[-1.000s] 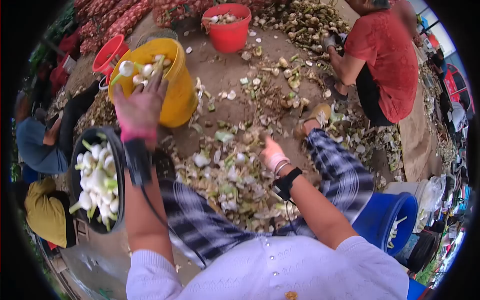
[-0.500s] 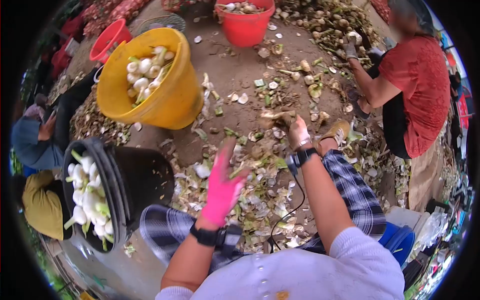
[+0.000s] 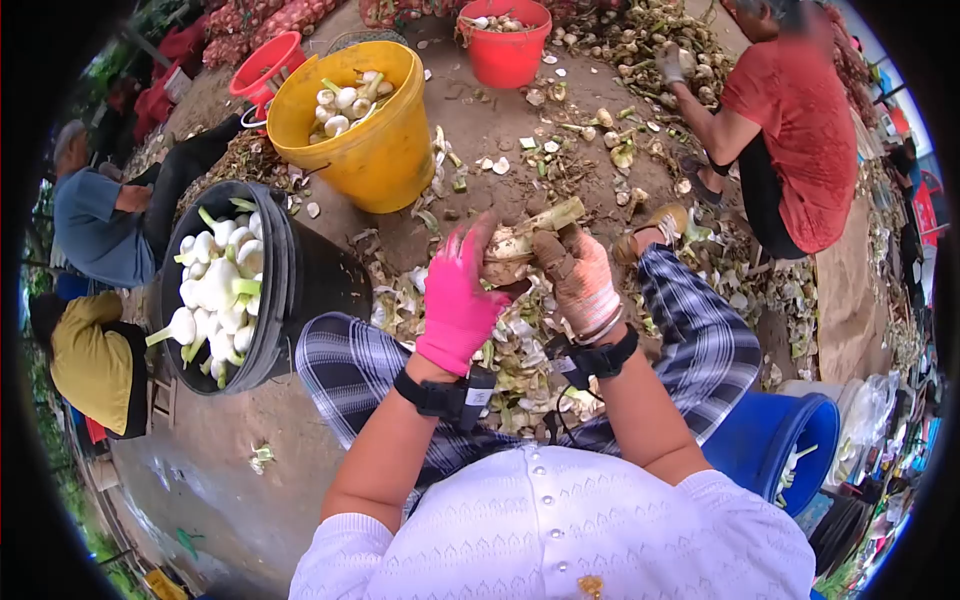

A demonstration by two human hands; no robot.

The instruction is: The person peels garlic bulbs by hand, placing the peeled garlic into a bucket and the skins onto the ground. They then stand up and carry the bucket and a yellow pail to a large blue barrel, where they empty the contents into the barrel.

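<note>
A dirt-stained garlic bulb with a thick cut stem (image 3: 512, 244) is held between my two hands, above the husk-littered ground. My left hand (image 3: 463, 295), in a bright pink glove, is closed round the bulb's left side. My right hand (image 3: 580, 285) wears a soiled orange-and-white glove and grips the garlic on the right, close under the stem, which sticks out up and right. To the left stands a black bucket (image 3: 315, 290) heaped with white peeled garlic (image 3: 218, 288). Loose husks and leaf scraps (image 3: 525, 375) lie below my hands.
Beyond are a yellow bucket (image 3: 375, 165) of garlic and red buckets (image 3: 505, 58). A garlic pile (image 3: 640, 50) lies near a person in a red shirt (image 3: 795, 130). Other people sit left. A blue bucket (image 3: 755, 440) is by my right side.
My hands have come together on the garlic; before, the left hand was apart and the right held it alone. The view has shifted, so the buckets appear further right.
</note>
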